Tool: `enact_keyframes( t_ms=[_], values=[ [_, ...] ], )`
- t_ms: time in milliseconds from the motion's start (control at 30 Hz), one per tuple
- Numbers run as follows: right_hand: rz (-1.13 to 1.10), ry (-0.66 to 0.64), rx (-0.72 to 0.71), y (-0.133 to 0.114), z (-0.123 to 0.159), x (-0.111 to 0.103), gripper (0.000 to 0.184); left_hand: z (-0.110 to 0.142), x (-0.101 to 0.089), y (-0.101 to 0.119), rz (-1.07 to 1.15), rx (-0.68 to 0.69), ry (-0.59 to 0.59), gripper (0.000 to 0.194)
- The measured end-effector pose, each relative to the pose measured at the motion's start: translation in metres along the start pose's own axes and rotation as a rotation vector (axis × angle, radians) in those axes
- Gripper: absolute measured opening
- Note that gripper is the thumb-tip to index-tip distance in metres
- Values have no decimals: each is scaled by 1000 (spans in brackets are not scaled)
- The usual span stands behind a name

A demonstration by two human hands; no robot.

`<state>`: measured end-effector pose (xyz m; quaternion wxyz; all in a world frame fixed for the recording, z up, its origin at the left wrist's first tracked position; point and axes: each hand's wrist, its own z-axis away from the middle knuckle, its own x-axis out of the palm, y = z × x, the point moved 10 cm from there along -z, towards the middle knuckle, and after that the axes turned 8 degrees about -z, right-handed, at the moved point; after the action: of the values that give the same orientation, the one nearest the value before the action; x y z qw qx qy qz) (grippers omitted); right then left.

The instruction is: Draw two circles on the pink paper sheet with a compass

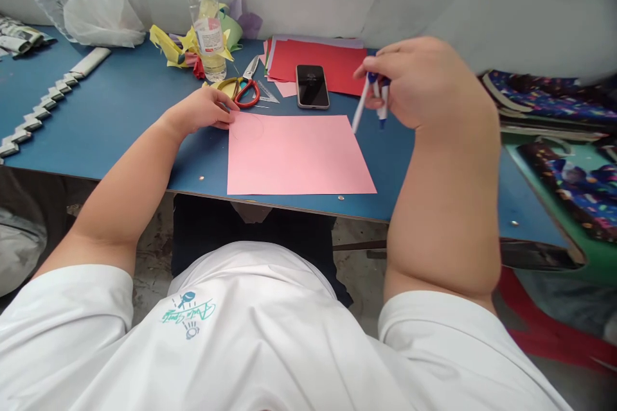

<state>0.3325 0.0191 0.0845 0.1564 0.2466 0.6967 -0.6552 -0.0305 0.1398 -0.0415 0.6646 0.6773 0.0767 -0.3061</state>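
By the right hand [418, 80], bent at the wrist, a white-and-blue drawing tool [361, 104] is gripped between closed fingers. It is held beside the upper right corner of a pink sheet [301, 157]; whether the paper is touched by its tip cannot be told. The sheet's upper left corner is met by the loosely curled fingers of the left hand [205, 110]; whether it is pinched cannot be told. A faint curve [263, 130] is drawn near that corner. The sheet is laid flat on the blue bench [120, 109]. Beyond it, scissors [247, 103] and a phone [312, 87] are placed.
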Motion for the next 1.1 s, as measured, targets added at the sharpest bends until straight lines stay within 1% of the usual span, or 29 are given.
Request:
enact_keyframes(
  t_ms=[33, 67, 100, 133, 200, 233, 300, 333, 400, 467, 533, 633, 700, 833, 933, 1100],
  values=[
    [-182, 12, -61, -17, 6, 5, 31, 0, 0, 0, 5, -1, 2, 29],
    [-270, -20, -84, -31, 11, 16, 35, 0, 0, 1, 8, -2, 4, 28],
    [-256, -78, -124, -47, 16, 32, 38, 1, 1, 3, 9, -3, 4, 28],
    [-179, -129, -156, -59, 19, 50, 39, 2, 1, 4, 7, -5, 1, 29],
    [-120, -192, -178, -71, 19, 83, 41, 6, 2, 9, -6, -12, -10, 30],
    [-132, -213, -200, -73, 16, 98, 43, 8, 3, 11, -16, -18, -17, 32],
    [-240, -241, -263, -72, 7, 122, 50, 13, 5, 16, -32, -36, -33, 35],
    [-297, -280, -291, -68, 3, 134, 50, 15, 6, 18, -36, -44, -41, 35],
    [-392, -342, -298, -56, -3, 148, 48, 18, 9, 22, -43, -52, -54, 34],
    [-449, -382, -289, -45, -5, 152, 50, 19, 10, 24, -51, -51, -54, 33],
    [-473, -381, -293, -40, -5, 148, 56, 19, 10, 24, -67, -51, -47, 33],
    [-460, -329, -341, -40, -4, 142, 63, 20, 10, 24, -80, -58, -36, 34],
    [-429, -294, -386, -39, -4, 144, 65, 21, 11, 24, -68, -64, -32, 33],
    [-413, -231, -458, -38, -1, 152, 68, 26, 12, 27, -15, -73, -27, 27],
    [-446, -188, -471, -36, 0, 155, 68, 28, 14, 29, 1, -78, -34, 28],
    [-464, -219, -465, -35, -1, 162, 61, 30, 14, 32, 17, -88, -24, 28]
  ],
)
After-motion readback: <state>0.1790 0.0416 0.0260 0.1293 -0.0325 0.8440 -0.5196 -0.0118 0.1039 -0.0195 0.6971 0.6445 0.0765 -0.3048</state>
